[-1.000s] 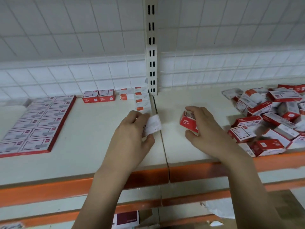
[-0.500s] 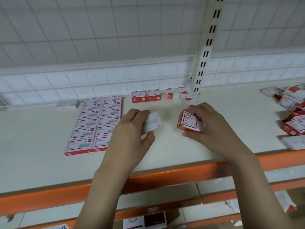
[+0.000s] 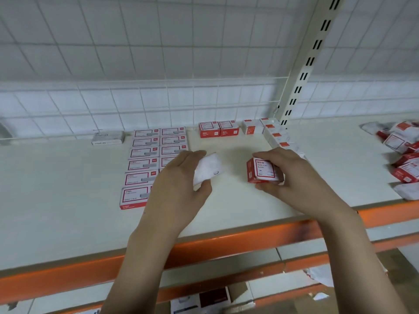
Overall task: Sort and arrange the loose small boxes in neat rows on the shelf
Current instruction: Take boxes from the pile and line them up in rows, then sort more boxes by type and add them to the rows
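Head view: both hands carrying boxes, now over the sorted rows.

My left hand point(image 3: 179, 177) pinches a white box point(image 3: 208, 168), my right hand point(image 3: 288, 175) grips a red box point(image 3: 260, 171); since a second ago the loose pile point(image 3: 401, 150) slid right, so I judge placement next.

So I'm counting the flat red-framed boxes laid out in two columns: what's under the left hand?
The left hand covers the right column's near end; only a fourth box's corner shows. Any boxes beneath are hidden.

White wire-grid wall point(image 3: 136, 53), slotted upright point(image 3: 303, 75)
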Available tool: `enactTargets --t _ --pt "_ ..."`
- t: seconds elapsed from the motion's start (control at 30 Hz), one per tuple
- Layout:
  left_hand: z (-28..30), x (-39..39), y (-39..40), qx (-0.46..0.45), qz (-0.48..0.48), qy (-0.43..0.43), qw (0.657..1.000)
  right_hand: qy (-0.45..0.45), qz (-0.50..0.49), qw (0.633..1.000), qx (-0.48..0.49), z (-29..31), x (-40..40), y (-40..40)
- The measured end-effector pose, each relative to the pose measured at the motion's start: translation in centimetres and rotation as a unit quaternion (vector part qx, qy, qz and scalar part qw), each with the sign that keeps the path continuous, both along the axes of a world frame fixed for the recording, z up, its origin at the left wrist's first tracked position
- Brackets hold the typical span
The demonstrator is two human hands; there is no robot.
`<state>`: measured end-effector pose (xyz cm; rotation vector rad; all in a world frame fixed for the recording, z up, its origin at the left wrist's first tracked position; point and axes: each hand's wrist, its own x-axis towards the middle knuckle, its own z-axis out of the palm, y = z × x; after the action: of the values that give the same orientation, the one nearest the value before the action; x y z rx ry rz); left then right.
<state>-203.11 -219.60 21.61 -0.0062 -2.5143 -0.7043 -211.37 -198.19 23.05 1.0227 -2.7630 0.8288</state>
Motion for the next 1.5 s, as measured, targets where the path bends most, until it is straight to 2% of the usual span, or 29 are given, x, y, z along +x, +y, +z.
enactTargets --t 0.17,0.37,1.0,1.5 --pt "0.0 -0.7 -0.6 0.020 0.002 -0.009 1.000 -0.025 -0.027 0.999 -0.020 -0.4 -0.9 -0.5" --pt "0.1 -1.8 -1.1 -0.018 0.015 -0.006 1.000 -0.034 -0.010 0.999 -0.014 -0.7 -2.8 -1.1" --pt "0.9 -4.9 -1.8 -0.032 0.030 -0.003 0.999 -0.056 0.029 0.997 -0.031 -1.0 -7.1 -1.7" --pt "0.4 -6.7 -1.6 -0.025 0.021 -0.005 0.999 -0.051 0.050 0.990 0.123 -1.8 -12.8 -5.3"
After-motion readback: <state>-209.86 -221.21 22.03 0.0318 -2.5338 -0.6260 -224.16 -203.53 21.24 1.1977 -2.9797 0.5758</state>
